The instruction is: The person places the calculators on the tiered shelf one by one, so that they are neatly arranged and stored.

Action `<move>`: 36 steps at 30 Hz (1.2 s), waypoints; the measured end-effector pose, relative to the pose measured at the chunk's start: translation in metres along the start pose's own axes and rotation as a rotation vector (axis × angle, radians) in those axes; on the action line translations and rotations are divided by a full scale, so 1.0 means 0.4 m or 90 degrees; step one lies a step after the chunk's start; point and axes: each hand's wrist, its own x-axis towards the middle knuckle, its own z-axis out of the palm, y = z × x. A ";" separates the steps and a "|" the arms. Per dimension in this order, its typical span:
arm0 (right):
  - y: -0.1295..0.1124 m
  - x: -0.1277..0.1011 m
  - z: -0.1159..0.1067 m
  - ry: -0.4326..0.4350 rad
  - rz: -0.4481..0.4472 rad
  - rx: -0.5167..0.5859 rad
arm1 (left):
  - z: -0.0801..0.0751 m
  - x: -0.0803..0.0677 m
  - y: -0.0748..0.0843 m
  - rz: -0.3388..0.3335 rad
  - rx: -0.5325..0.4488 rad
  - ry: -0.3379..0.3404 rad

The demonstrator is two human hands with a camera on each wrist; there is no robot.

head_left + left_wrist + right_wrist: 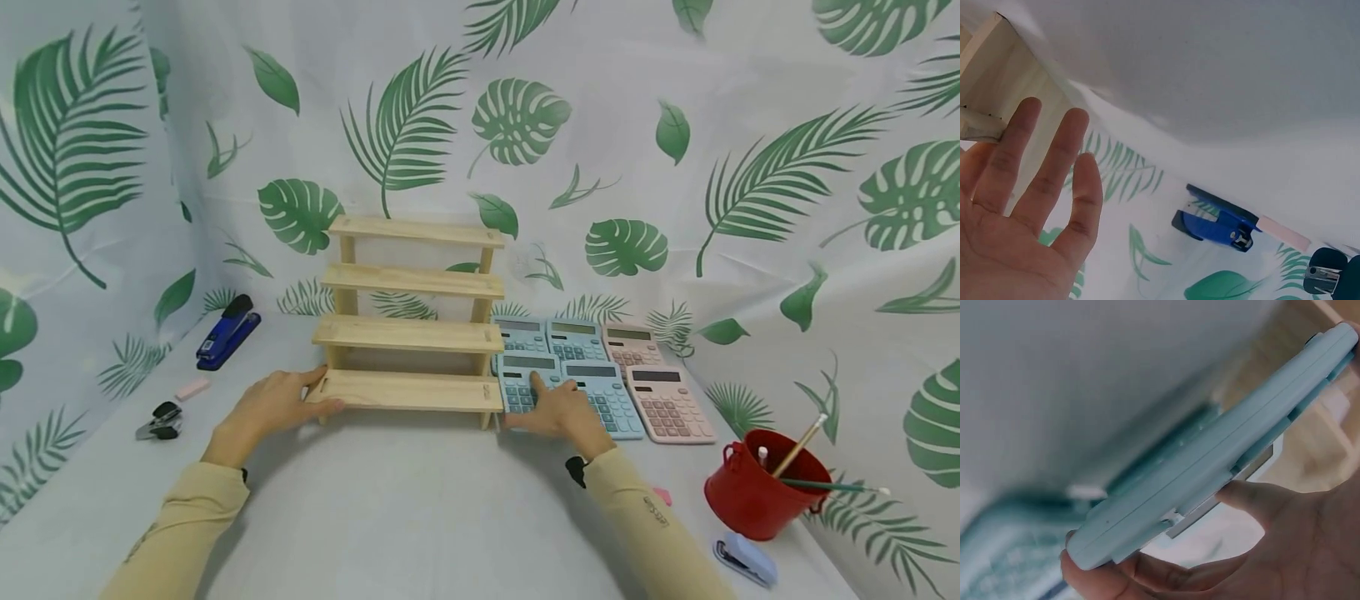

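Observation:
My left hand is at the left end of the lowest board of a wooden tiered shelf and touches it. In the left wrist view the fingers extend almost straight beside the shelf's side; the thumb is hidden there. With my right hand I grip a light blue calculator across its width, just right of the shelf. The right wrist view shows this calculator edge-on, tilted up, one fingertip against its key side. Beside it lies another blue calculator, with a pink calculator farther right.
Behind are two blue calculators and a pink one. A blue stapler, pink eraser and staple remover lie left. On the right are a red bucket with pencils and a small pale blue stapler.

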 end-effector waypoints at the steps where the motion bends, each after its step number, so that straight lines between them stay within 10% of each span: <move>1: 0.005 0.000 -0.015 0.001 -0.005 0.006 | -0.001 0.000 -0.001 0.000 -0.002 -0.001; 9: 0.013 0.029 -0.172 0.046 -0.067 0.059 | 0.003 -0.005 -0.008 -0.006 -0.008 -0.014; 20: -0.173 0.144 -0.360 0.128 -0.114 0.035 | -0.008 -0.022 -0.004 0.015 0.044 0.045; 36: -0.436 0.277 -0.373 0.239 -0.215 -0.096 | -0.010 -0.008 0.004 0.019 0.018 0.035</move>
